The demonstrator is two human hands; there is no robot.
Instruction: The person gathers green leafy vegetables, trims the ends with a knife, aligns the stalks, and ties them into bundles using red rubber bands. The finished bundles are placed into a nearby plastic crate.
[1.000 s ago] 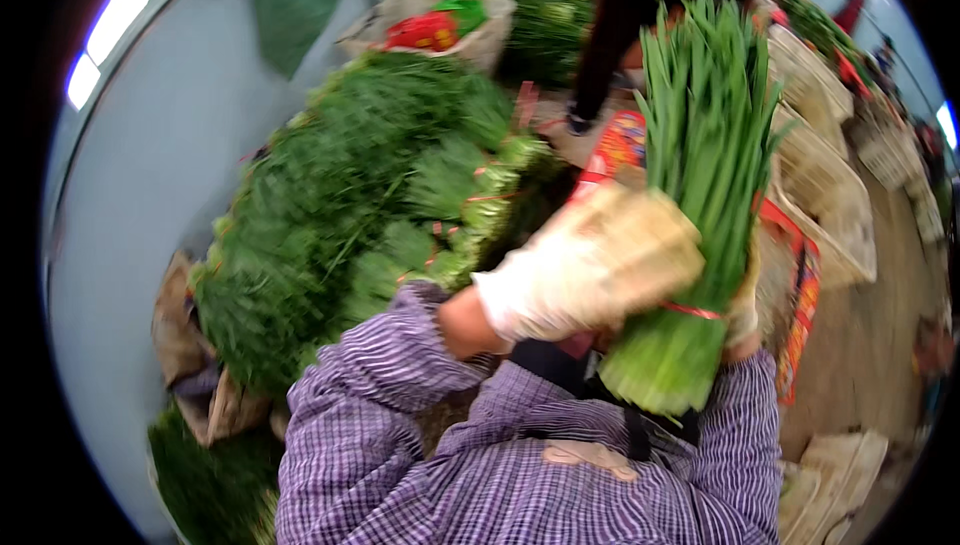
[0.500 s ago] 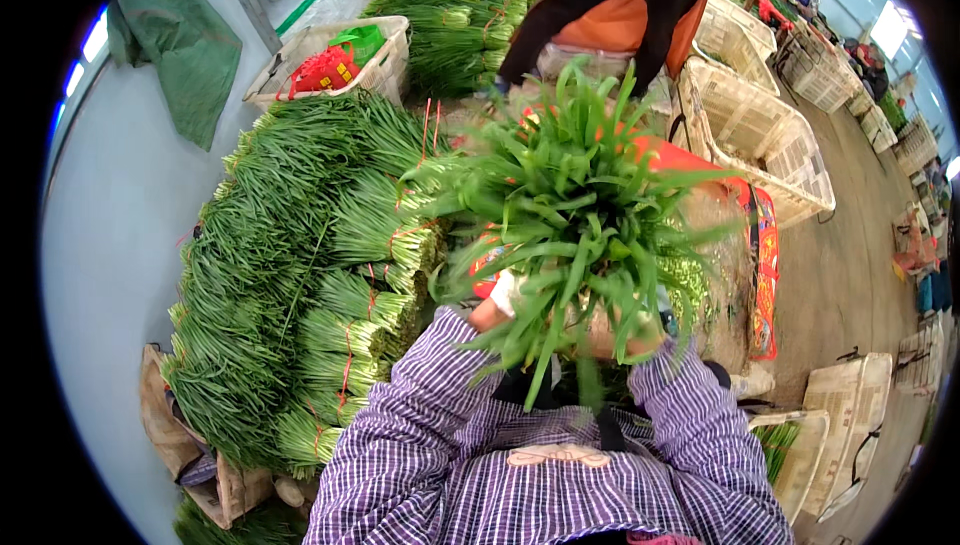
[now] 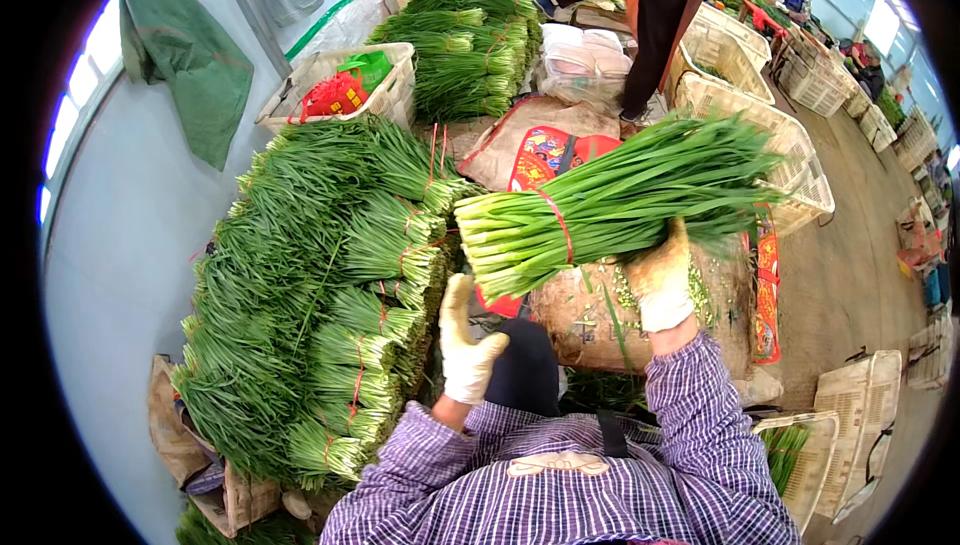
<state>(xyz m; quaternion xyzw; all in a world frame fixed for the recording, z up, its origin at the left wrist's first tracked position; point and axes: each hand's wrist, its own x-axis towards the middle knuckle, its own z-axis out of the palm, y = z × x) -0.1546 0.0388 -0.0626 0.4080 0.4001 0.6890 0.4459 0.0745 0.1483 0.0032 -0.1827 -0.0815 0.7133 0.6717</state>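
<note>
My right hand, in a pale work glove, grips a bunch of long flat green leafy stalks from beneath. The bunch lies sideways, tied with a red band, pale cut ends to the left and tips to the right. My left hand, also gloved, is open below those ends, its fingers raised and holding nothing. Beneath the bunch is a worn board strewn with small green scraps, with red patterned cloth showing round it. A long stack of similar tied bunches lies beside my left hand.
A crate with red and green bags stands at back left, beside another stack. A person in dark trousers stands ahead near white crates. More crates line the right. Another person works far back.
The bunch has turned from upright, through tips toward me, to lying sideways in my right hand. My left hand has come away from it and opened. The person ahead has shifted stance.
</note>
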